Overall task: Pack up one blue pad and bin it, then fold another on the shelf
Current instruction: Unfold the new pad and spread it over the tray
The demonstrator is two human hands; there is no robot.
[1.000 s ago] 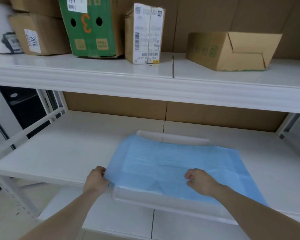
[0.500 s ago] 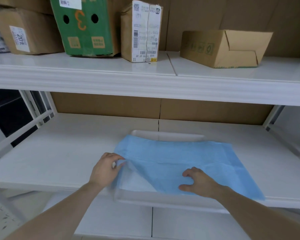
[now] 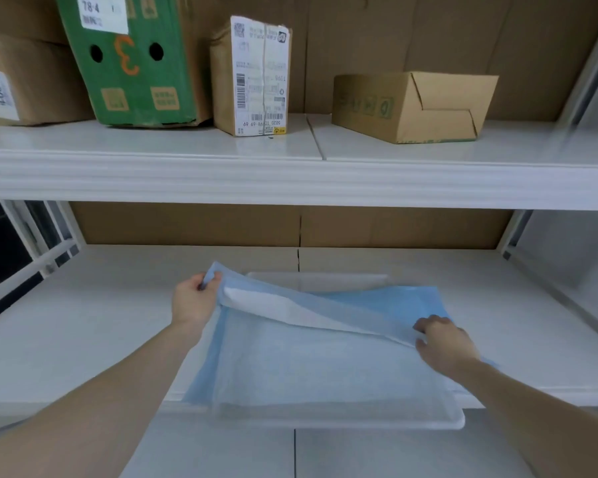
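Left hand (image 3: 191, 302) has lifted pad (image 3: 325, 357) corner (pinched); right hand (image 3: 442, 341) fingers grip fold.

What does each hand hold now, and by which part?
The left hand pinches the blue pad by its lifted left corner. The right hand grips the same pad at its folded right edge.

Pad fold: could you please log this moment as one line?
left hand: pinches pad corner, lifted | right hand: holds pad edge | tray: under pad
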